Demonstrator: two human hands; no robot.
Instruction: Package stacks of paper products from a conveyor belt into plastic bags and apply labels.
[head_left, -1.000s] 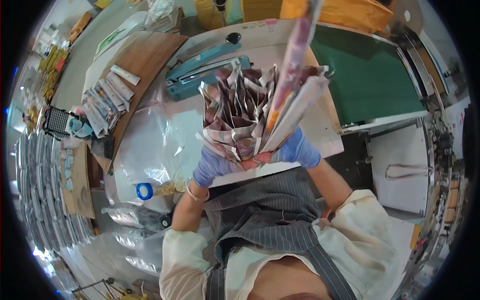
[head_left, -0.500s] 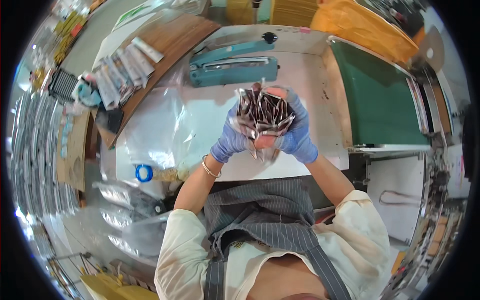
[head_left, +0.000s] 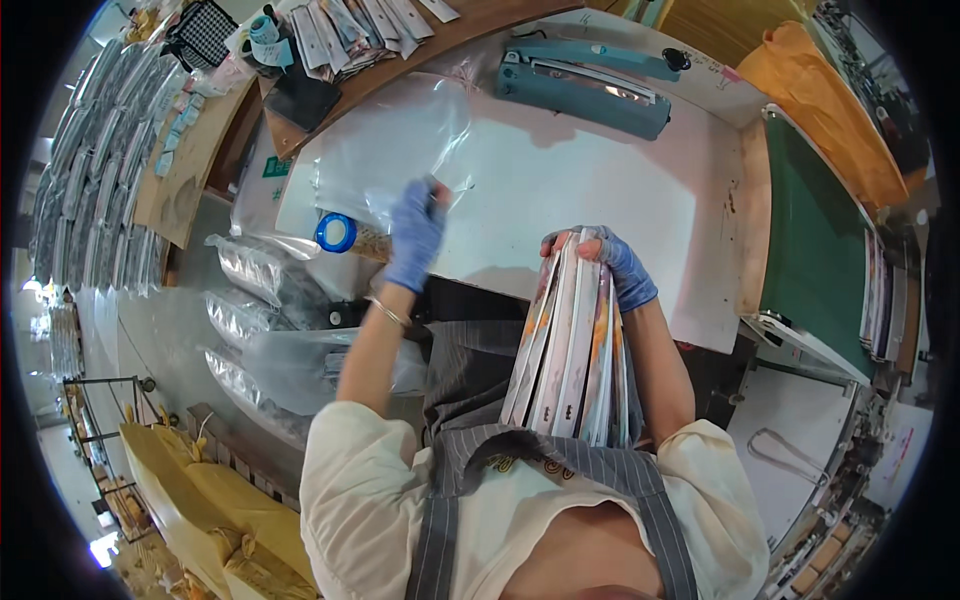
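A fanned bundle of slim printed packets (head_left: 568,345) hangs down in front of my apron, its upper ends gripped by my right hand (head_left: 625,268). Blue fingerless gloves cover both hands. Over the near edge of some clear plastic bags (head_left: 385,150) is my left hand (head_left: 417,235), apart from the bundle; its fingers look bent but are smeared, and I cannot tell if they touch a bag. Close beside the left wrist lies a container with a blue ring-shaped lid (head_left: 336,233).
A teal heat sealer (head_left: 585,95) sits at the back of the white table (head_left: 590,180). More slim packets (head_left: 360,35) lie on a brown wooden board (head_left: 450,52). To the right are a green panel (head_left: 815,245) and an orange bag (head_left: 825,105). Silvery filled bags (head_left: 265,275) are stacked at the left.
Both hands held the bundle end-on above the table. Now the left hand has let go and moved left to the clear bags, while the right has lowered the bundle toward my apron. The view has shifted.
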